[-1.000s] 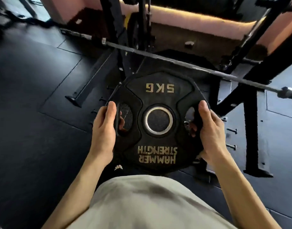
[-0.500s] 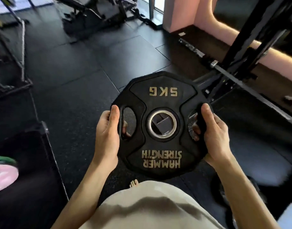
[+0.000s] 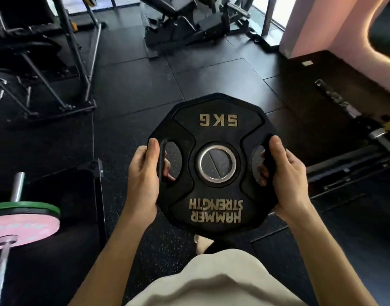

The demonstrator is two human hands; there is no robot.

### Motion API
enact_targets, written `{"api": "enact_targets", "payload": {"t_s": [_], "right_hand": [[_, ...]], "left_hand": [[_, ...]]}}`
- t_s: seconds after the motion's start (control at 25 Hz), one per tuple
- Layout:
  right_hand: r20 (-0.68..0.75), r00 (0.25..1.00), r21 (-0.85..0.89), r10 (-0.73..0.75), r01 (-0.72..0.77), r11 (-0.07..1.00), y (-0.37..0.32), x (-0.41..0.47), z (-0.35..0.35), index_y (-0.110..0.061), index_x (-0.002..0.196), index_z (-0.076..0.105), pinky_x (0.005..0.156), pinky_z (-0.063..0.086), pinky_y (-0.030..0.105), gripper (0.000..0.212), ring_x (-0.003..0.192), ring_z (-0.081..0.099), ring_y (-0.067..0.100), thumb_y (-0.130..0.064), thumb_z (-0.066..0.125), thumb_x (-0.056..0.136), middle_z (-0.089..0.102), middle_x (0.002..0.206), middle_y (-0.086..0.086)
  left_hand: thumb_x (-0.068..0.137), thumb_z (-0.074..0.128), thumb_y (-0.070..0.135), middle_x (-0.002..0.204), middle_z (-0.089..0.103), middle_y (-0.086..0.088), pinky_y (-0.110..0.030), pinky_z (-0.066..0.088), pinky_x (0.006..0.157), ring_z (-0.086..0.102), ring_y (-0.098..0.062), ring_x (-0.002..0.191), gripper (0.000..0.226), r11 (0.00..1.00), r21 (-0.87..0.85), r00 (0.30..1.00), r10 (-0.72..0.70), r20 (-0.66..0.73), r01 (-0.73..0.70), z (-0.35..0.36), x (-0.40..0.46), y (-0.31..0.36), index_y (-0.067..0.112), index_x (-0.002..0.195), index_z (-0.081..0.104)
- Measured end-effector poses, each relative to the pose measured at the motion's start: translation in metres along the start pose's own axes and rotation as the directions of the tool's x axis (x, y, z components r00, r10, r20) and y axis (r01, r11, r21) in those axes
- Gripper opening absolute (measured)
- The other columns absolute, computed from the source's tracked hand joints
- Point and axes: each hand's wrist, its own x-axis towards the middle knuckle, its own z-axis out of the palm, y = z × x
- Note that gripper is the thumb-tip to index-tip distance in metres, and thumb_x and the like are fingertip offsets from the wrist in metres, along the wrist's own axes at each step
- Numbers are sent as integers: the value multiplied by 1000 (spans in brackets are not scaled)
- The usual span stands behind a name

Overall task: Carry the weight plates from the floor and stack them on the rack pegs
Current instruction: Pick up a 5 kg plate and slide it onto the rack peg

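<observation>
**Carrying the 5 kg plate: grip and handling**

The weight plate (image 3: 216,164) is held in the air in front of the body, above the rubber floor (image 3: 134,85), face up and roughly level. It touches nothing but the hands. Its face reads "5KG" and "HAMMER STRENGTH".

Left hand (image 3: 143,180): grips the left rim. The thumb lies on top along the edge, and the fingers (image 3: 167,171) curl up from below through the left slot.

Right hand (image 3: 284,180): grips the right rim the same way, thumb on top, fingertips showing through the right slot.

Handling, as a judgement:
- The plate is rigid and compact. The marking suggests a moderate load, manageable with two hands.
- The coating looks like matte rubber, so grip is likely good. The metal ring (image 3: 218,163) at the centre hole is probably slicker and offers no hold.
- The two slots are the correct places to take hold. A bare rim grip would be less secure.
- A dropped plate threatens the foot (image 3: 202,242) directly below.

A peg (image 3: 17,186) stands upright at lower left, above a pink plate (image 3: 24,228) and a green plate (image 3: 24,206) on a bar (image 3: 0,270). The ring must line up with the peg before sliding on.
</observation>
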Motion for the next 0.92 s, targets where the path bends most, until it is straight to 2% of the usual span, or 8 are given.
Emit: {"api": "enact_targets", "payload": {"t_s": [0.16, 0.44, 0.72, 0.92], "right_hand": [[20, 1000, 7, -1, 1, 1000, -11, 101, 49, -14, 74, 56, 40, 35, 24, 40, 45, 40, 15, -50, 61, 90, 47, 52, 1], [42, 999, -3, 9, -9, 1000, -61, 262, 114, -14, 77, 56, 41, 35, 24, 40, 45, 39, 15, -51, 61, 90, 47, 51, 0], [-77, 996, 26, -36, 39, 999, -91, 428, 168, -12, 75, 54, 40, 35, 21, 42, 43, 40, 14, -52, 60, 88, 47, 50, 0], [-217, 975, 71, -45, 62, 996, -124, 551, 208, -11, 77, 55, 40, 38, 21, 49, 44, 41, 14, -59, 63, 78, 47, 51, 0]], "left_hand": [[99, 44, 45, 63, 48, -1, -23, 46, 53, 46, -12, 57, 39, 999, 45, 999, 32, -25, -30, 23, 99, 18, 8, 89, 53], [100, 45, 44, 63, 48, -1, -21, 45, 51, 46, -11, 56, 38, 999, 23, 999, 27, -43, -26, 86, 262, 57, 8, 91, 53], [99, 45, 44, 63, 49, -2, -20, 46, 50, 47, -12, 58, 38, 998, 21, 995, 64, 78, -66, 159, 454, 71, 8, 92, 54], [99, 43, 45, 66, 49, -2, -20, 48, 51, 49, -11, 58, 39, 993, 75, 966, 66, 250, -87, 227, 607, 101, 7, 95, 54]]}}
